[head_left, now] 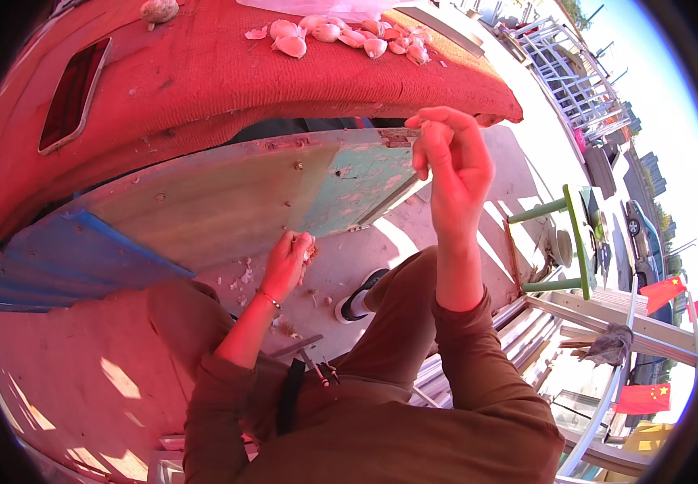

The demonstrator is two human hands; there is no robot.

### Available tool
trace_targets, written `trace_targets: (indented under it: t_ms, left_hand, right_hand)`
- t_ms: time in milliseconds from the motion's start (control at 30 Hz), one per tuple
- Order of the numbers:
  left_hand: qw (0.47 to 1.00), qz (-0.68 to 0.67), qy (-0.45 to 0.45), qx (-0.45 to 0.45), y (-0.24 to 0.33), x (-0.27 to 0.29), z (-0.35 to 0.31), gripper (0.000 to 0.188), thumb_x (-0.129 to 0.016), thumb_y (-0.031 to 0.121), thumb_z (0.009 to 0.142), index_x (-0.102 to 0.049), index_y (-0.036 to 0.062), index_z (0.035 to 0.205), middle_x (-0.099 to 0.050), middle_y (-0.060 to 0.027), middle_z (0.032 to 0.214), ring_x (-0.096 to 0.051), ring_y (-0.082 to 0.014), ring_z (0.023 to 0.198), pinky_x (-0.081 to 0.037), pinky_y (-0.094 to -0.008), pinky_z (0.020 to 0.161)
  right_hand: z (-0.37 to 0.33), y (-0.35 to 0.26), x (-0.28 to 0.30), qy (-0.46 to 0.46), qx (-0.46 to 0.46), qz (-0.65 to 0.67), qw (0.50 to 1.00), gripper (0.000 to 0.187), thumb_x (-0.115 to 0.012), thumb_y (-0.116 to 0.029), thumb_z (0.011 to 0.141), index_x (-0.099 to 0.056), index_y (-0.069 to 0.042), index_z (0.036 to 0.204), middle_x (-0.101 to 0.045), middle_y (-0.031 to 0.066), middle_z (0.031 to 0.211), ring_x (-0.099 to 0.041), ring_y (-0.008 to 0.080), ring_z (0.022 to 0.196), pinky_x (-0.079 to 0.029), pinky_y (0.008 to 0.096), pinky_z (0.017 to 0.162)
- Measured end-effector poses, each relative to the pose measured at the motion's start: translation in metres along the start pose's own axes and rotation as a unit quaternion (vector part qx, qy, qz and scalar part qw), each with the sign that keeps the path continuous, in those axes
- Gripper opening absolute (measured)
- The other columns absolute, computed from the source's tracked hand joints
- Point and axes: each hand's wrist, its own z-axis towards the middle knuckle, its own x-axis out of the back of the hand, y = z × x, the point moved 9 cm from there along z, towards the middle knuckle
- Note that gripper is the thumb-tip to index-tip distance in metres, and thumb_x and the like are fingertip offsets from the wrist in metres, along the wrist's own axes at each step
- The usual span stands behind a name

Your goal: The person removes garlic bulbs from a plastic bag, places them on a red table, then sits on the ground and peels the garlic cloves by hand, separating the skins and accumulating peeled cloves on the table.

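My left hand (287, 264) is closed low over my lap, round what looks like a partly broken garlic bulb (311, 252); most of it is hidden by the fingers. Raised to the right, near the table's corner, my right hand (455, 157) has its fingers curled and thumb pressed in. Whatever those fingers pinch is too small to make out. Several loose garlic cloves (327, 32) lie in a heap on the red cloth-covered table (204, 89). A whole garlic bulb (158, 10) sits at the table's far left.
A phone (75, 95) lies on the table's left part. Below the cloth hangs a worn board (244, 189) with a blue sheet (75, 258). Bits of peel (246, 274) litter the floor. A green-framed stool (579, 242) and metal bars stand at right.
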Motion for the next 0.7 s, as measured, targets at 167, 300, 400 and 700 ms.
trace_targets:
  t_ms: [167,300,400,700]
  left_hand:
    - [1.000,0.012,-0.014,0.007,-0.004,-0.007,0.003,0.038,-0.053,0.043,0.106,-0.053,0.0064,0.097,-0.055,-0.0010,0.074,-0.044,-0.0051,0.044,-0.036,-0.0233,0.039]
    - [1.000,0.020,-0.004,0.010,-0.002,-0.002,0.002,0.040,-0.054,0.045,0.106,-0.057,0.0061,0.097,-0.055,0.0002,0.073,-0.044,-0.0048,0.045,-0.036,-0.0225,0.039]
    - [1.000,0.005,-0.003,-0.008,0.002,0.002,0.002,0.046,-0.047,0.049,0.107,-0.061,0.0054,0.102,-0.056,-0.0008,0.074,-0.041,-0.0031,0.044,-0.033,-0.0194,0.038]
    - [0.998,-0.057,-0.012,0.034,0.019,-0.010,-0.006,0.066,-0.034,0.063,0.106,-0.068,0.0057,0.103,-0.057,0.0009,0.073,-0.043,-0.0049,0.048,-0.032,-0.0198,0.041]
  right_hand:
    - [0.129,0.017,0.059,0.041,0.064,-0.342,0.937,0.020,-0.066,-0.013,0.099,-0.068,0.000,0.114,-0.070,0.0038,0.088,-0.050,0.0036,0.063,-0.041,0.0186,0.060]
    - [0.147,0.040,0.057,-0.008,-0.055,-0.252,0.966,0.018,-0.064,-0.008,0.097,-0.068,0.004,0.110,-0.071,0.0075,0.087,-0.062,0.0111,0.064,-0.050,0.0230,0.060]
    - [0.138,0.041,0.057,-0.013,-0.047,-0.210,0.977,0.022,-0.065,-0.008,0.096,-0.068,0.006,0.113,-0.072,0.0107,0.091,-0.067,0.0132,0.069,-0.053,0.0243,0.062]
    - [-0.030,0.027,0.013,-0.019,-0.073,-0.161,0.984,0.016,-0.066,-0.016,0.101,-0.064,-0.001,0.096,-0.058,-0.0034,0.072,-0.048,0.0028,0.061,-0.034,0.0189,0.054]
